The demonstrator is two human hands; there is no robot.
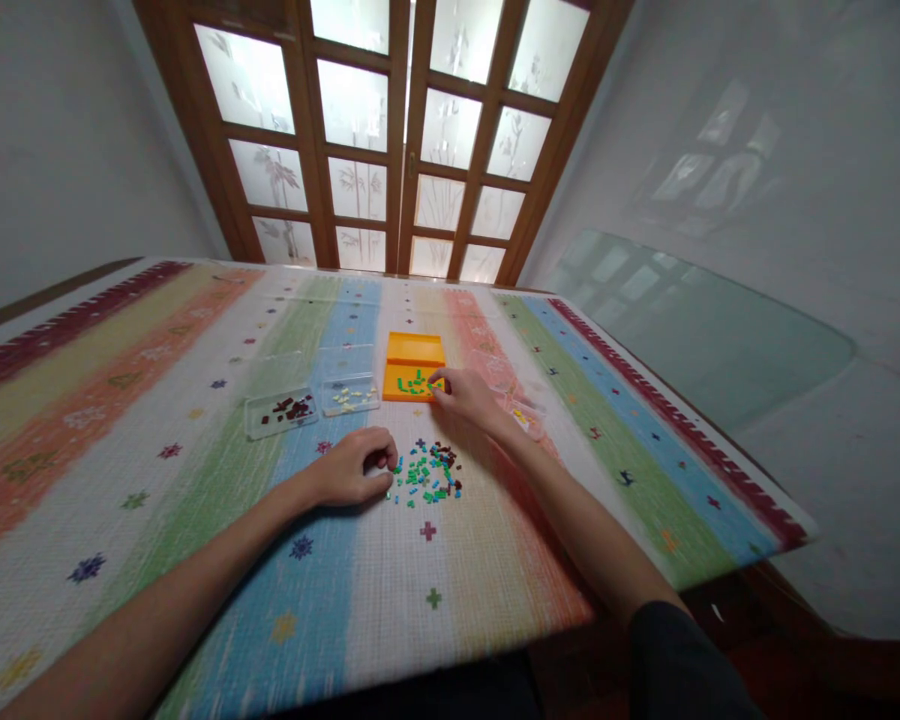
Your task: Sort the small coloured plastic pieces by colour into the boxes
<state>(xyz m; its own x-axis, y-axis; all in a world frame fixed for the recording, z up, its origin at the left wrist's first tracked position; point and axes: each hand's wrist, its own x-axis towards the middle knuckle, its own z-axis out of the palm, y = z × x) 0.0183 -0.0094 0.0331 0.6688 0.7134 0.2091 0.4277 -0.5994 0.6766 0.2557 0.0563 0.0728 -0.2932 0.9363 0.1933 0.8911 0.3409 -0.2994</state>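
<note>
My right hand [463,394] reaches over the right side of an orange box [415,348] with its lid folded back. Its thumb and fingers are pinched together; whatever is between them is too small to make out. Several small green pieces [414,384] lie inside the box, close to those fingertips. Nearer to me, a loose pile of tiny green, blue and dark brown pieces [423,474] is spread on the cloth. My left hand [354,466] rests at the pile's left edge, fingers curled, with a gap showing between thumb and forefinger.
Left of the orange box stand a clear tray of dark brown pieces [253,420] and a clear box of pale yellow pieces [351,382]. Another clear box with yellow-orange pieces [526,416] is partly behind my right forearm. A striped cloth [270,620] covers the table.
</note>
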